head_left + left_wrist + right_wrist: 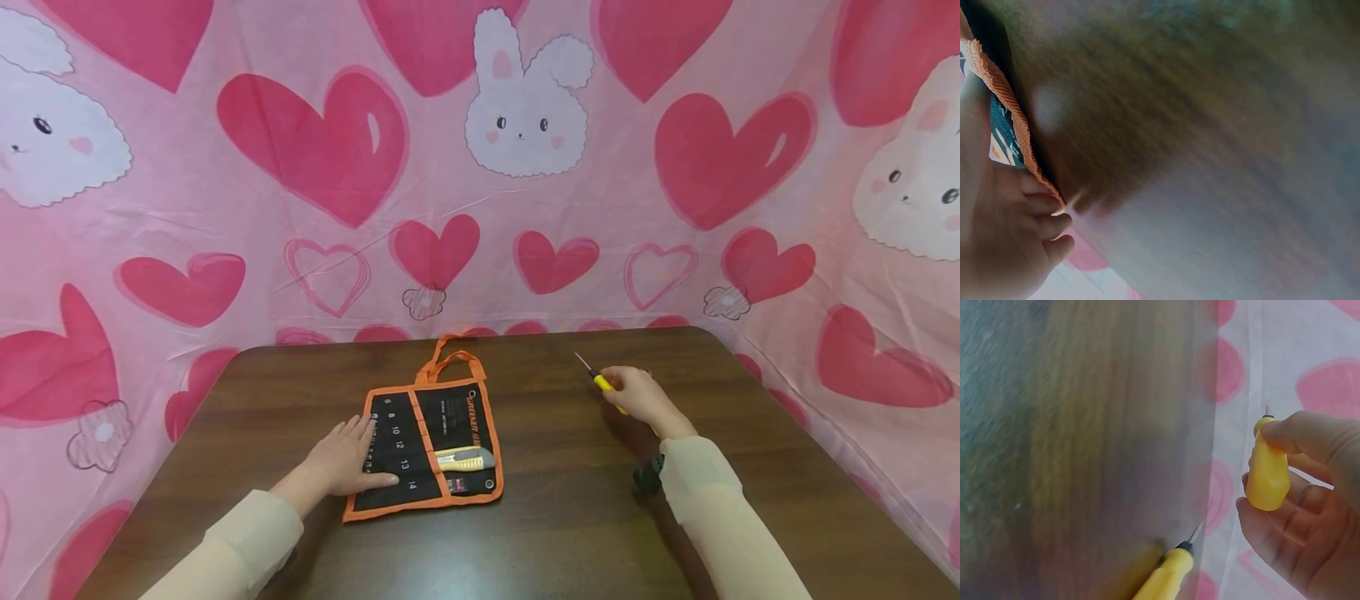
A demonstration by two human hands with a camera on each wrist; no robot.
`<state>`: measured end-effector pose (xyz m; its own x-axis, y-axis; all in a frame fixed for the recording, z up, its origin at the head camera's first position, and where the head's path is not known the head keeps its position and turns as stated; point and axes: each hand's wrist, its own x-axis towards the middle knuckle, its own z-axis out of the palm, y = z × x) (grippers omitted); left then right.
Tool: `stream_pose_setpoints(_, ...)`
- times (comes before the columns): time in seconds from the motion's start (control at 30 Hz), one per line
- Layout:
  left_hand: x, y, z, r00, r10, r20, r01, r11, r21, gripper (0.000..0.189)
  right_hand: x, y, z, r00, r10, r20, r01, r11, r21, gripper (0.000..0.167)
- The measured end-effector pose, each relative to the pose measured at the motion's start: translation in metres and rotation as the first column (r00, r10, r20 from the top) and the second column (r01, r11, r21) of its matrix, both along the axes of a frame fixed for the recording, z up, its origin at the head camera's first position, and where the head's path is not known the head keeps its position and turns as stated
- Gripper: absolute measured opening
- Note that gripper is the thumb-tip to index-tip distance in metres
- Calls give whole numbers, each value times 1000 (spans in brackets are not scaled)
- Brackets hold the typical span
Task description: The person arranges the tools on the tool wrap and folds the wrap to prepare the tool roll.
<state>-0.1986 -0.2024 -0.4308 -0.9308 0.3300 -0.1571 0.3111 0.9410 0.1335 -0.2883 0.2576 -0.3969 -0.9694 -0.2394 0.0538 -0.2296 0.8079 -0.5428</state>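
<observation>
Pinching a thin-shafted screwdriver with a yellow handle (602, 382) in the right hand (642, 397), over the right half of a brown wood-grain table (555, 533) — pointing it forward and leftward. Seeing a second yellow-handled screwdriver (1171, 569) nearby in the right wrist view. Resting the left hand (345, 457), open with thumb extended, on the left side of an orange-trimmed black fabric pouch (450, 408) — noticing a pale-yellow utility knife (452, 460) on its right part. Facing a pink cloth printed with hearts and rabbits (615, 200).

Head view looks down across the table (555, 542), shared by closer wrist views.
</observation>
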Motion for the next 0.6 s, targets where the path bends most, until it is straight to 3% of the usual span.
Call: stream_pose_setpoints(0.6,2,0,1,1000,-6,-1,6,1000,-1,106,4,-25,29,990,87,-111,-80,994,72,37)
